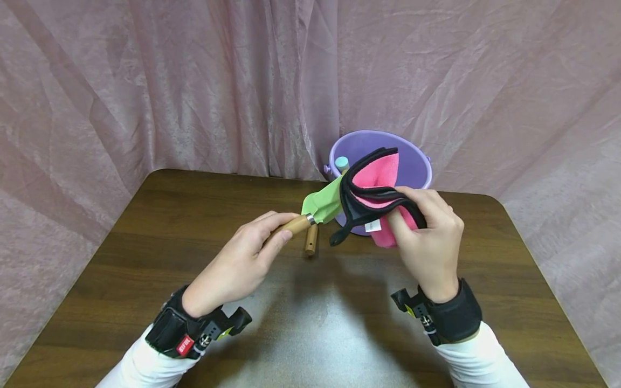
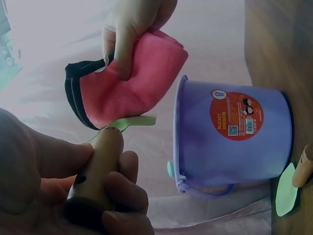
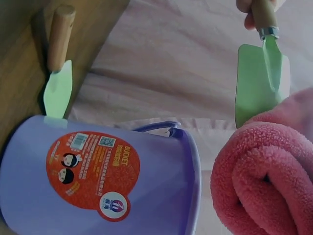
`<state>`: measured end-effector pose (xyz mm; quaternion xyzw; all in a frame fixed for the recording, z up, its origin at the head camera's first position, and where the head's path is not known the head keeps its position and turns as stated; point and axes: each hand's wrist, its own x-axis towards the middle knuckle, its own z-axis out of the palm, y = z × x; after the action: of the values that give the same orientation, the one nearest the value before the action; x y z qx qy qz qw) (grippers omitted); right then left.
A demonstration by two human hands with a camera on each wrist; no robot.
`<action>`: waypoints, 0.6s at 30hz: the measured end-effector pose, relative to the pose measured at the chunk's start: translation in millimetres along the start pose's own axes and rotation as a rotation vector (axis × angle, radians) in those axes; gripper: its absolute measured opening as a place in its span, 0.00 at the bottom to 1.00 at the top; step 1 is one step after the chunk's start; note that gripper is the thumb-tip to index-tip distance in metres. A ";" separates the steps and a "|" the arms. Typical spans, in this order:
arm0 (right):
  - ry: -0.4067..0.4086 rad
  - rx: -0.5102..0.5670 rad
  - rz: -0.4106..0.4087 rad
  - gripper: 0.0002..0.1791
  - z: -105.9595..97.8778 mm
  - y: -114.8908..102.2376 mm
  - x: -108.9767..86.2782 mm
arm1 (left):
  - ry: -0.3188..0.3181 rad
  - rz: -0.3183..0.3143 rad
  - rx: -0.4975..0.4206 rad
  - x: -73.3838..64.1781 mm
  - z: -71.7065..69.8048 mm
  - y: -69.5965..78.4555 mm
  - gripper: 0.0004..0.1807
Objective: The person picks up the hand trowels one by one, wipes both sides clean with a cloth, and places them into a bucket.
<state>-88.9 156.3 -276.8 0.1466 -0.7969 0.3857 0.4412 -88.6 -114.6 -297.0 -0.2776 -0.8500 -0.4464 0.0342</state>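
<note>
My left hand (image 1: pixel 245 264) grips the wooden handle of a small green trowel (image 1: pixel 324 203), its blade pointing away to the right. Folded in my right hand (image 1: pixel 434 237) is a pink plush cloth (image 3: pixel 274 171) with black edging, a white tag and a dark loop hanging down. The cloth overlaps the far end of the trowel's blade in the head view and hides its tip. In the left wrist view, the right thumb presses into the pink pile. Both things are held up above the table, in front of a purple bucket (image 2: pixel 234 161).
The bucket, with a red sticker, stands at the back of the brown wooden table (image 1: pixel 160 242). A second green tool with a wooden handle (image 3: pixel 61 36) lies beside it. A pale turquoise knob (image 1: pixel 342 163) shows at the bucket's rim. Pink curtains (image 1: pixel 233 81) hang behind.
</note>
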 end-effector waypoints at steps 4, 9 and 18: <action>-0.017 -0.024 -0.087 0.10 2.4 1.5 -3.1 | -0.001 0.002 0.009 -0.1 0.4 -0.8 0.17; -0.038 -0.038 -0.201 0.10 5.7 8.2 -8.0 | -0.001 0.010 0.022 0.0 1.1 -1.3 0.16; -0.080 -0.035 -0.385 0.13 8.7 13.6 -12.2 | -0.010 0.005 0.020 -0.3 2.3 -3.4 0.16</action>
<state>-95.0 157.5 -296.1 0.3039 -0.7775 0.2740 0.4775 -89.6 -114.5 -300.9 -0.2817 -0.8539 -0.4363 0.0336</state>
